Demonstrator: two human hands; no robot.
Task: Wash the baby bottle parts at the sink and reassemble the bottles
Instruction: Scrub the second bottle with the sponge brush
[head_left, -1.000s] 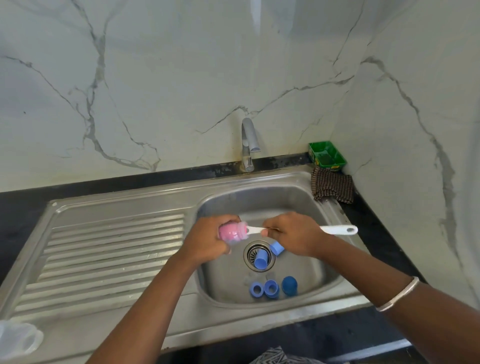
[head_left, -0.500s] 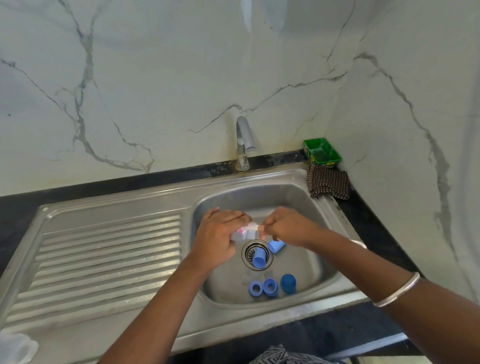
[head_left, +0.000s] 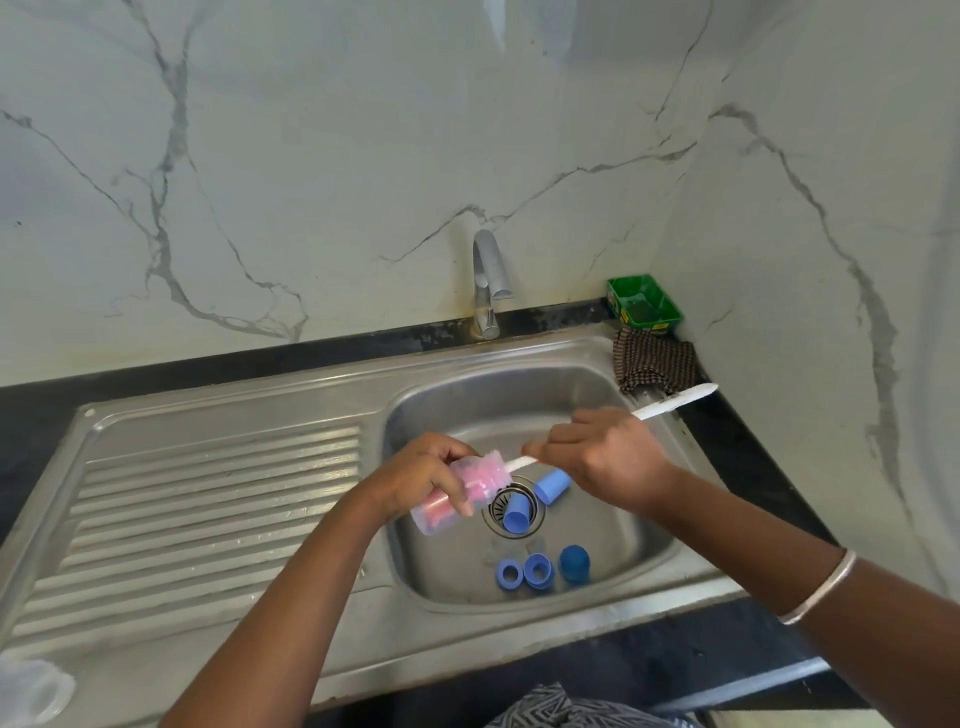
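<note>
White marble-look walls (head_left: 322, 156) with grey veins met in a corner at the right. A black worktop (head_left: 737, 447) ran along them, holding a steel sink (head_left: 519, 384) with a ribbed drainer (head_left: 208, 499) on its left. A chrome tap (head_left: 488, 280) stood behind the basin. In the corner sat a green tray (head_left: 644, 304), a checked cloth (head_left: 654, 364) just before it. Soft daylight lit the walls.

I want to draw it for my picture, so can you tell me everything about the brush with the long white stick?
The bottle brush has a long, thin white handle that looks like plastic and a fluffy pink head. The pink head sits inside the clear bottle, which the left hand holds tilted over the sink. The right hand grips the handle near its middle. The handle slants up to the right, its flat end poking out past the hand.
</note>
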